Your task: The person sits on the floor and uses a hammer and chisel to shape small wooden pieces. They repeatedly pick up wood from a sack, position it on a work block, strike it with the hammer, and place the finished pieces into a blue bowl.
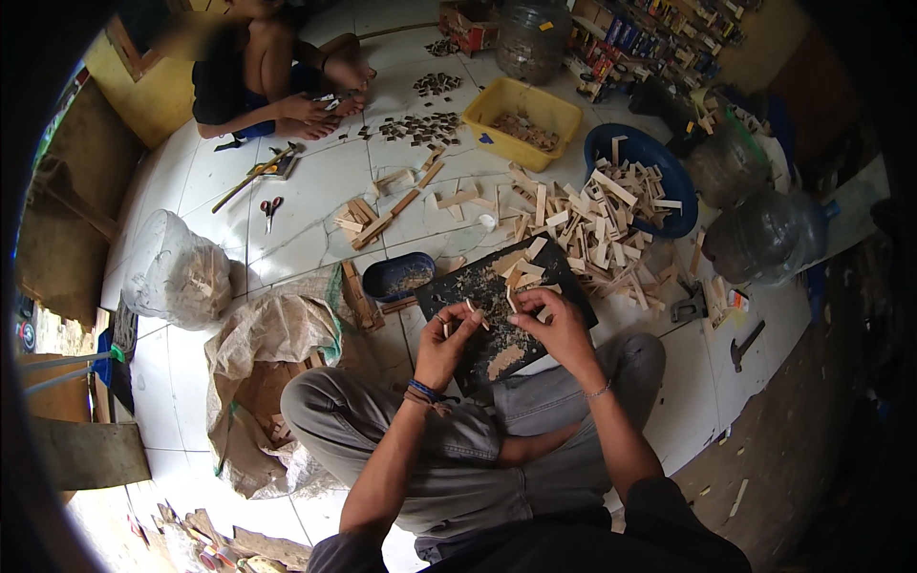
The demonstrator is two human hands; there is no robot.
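My left hand [445, 346] is closed, pinching a small pale wooden piece [477, 313] between thumb and fingers. Opposite it, my right hand [556, 329] grips a short wooden strip [512, 302] at the fingertips. A small gap separates the two pieces. Both hands hover over a black board [449, 304] lying in front of my crossed legs. Sawdust [506, 361] and a few wooden blocks [523, 269] are scattered on that board. Just past its right edge begins a large heap of pale wooden blocks [597, 224].
Around me stand a blue basin [680, 222] of blocks, a yellow tub [564, 119], a small dark-blue tray [382, 279] and a woven sack [244, 329]. A hammer [747, 346] lies right; scissors [271, 212] lie far left. Another person [277, 86] sits at the back left.
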